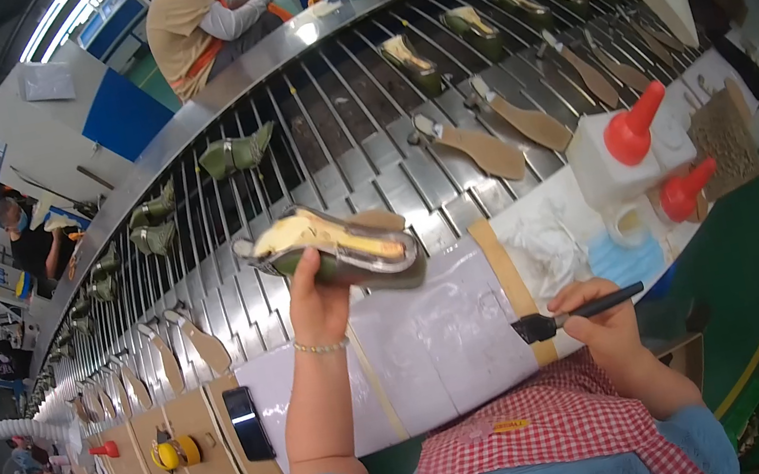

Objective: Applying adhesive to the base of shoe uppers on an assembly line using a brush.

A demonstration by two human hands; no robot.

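Observation:
My left hand (pixel 319 307) is wrapped round an olive-green shoe upper (pixel 347 251), held up above the bench with its pale underside facing up. A thin rim of glossy material runs round that underside. In my right hand (pixel 601 320) is a flat brush with a dark handle (pixel 611 300); its black bristle end points left, over the white-covered bench top (pixel 436 328). Brush and shoe upper are well apart. Just beyond the shoe upper, a tan sole (pixel 379 220) lies partly hidden on the conveyor.
A slatted metal conveyor (pixel 301 139) curves past, carrying green shoe uppers (pixel 237 150) and tan soles (pixel 476 149). White bottles with red nozzles (pixel 636 126) stand at right, beside a blue cloth (pixel 624 253). A phone (pixel 248 425) lies left. Opposite sits a co-worker (pixel 196 31).

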